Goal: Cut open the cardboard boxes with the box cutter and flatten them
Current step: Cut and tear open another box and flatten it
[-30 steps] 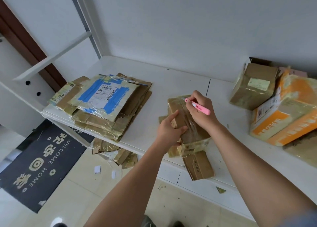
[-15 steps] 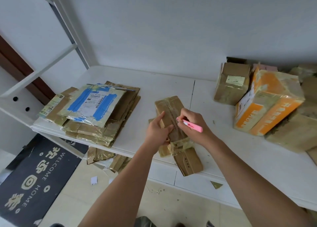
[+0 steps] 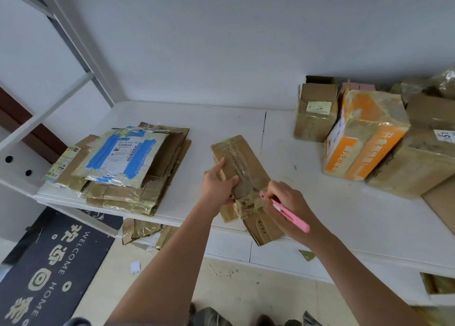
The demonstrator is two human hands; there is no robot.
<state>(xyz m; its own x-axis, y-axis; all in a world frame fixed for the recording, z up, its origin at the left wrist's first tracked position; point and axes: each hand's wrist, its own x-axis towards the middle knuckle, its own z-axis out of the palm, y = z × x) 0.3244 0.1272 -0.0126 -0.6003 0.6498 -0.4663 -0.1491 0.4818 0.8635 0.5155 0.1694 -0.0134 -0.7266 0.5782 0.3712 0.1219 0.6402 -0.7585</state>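
A small brown taped cardboard box (image 3: 242, 163) lies on the white table (image 3: 344, 217) near its front edge, with one flap hanging over the edge. My left hand (image 3: 216, 186) grips the box's left side, index finger stretched along it. My right hand (image 3: 286, 205) holds a pink box cutter (image 3: 290, 213) with its tip at the near end of the box's taped seam. The blade itself is hidden by tape and fingers.
A stack of flattened cardboard (image 3: 128, 170) with a blue-labelled sheet on top lies at the table's left. Unopened boxes, one orange (image 3: 362, 141) and several brown (image 3: 315, 111), crowd the right. Cardboard scraps (image 3: 145, 232) lie below the table beside a dark doormat (image 3: 49, 271).
My right hand has drawn the pink cutter along the top of the box from its far end toward me. My left hand has kept its grip on the box's left side.
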